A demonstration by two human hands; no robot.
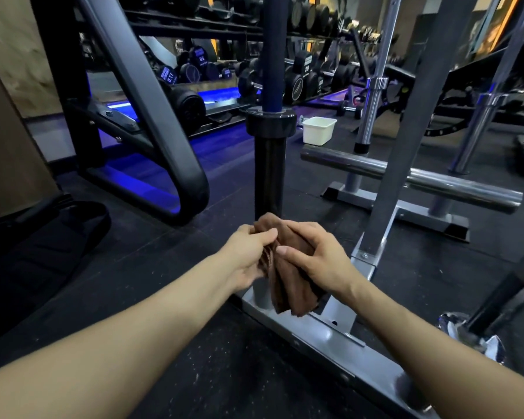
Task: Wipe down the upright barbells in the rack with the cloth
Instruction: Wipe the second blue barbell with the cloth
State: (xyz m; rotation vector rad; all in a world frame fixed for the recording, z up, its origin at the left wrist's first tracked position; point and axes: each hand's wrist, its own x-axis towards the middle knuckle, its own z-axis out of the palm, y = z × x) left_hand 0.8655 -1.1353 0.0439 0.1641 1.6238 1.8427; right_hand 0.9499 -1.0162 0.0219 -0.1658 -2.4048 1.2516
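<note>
Brown cloth [288,276], both hands, white tub [318,130] behind

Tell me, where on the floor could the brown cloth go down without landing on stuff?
Bare black floor lies between the two forearms, left of the grey rack base. More lies between the black barbell and the curved black frame. It is crowded right of the rack base, around the chrome bar and white tub.

brown cloth [288,267]; black barbell sleeve [268,173] under a blue shaft [273,49]; grey rack base [324,334]; white tub [319,130]; black speckled floor [194,358].
</note>
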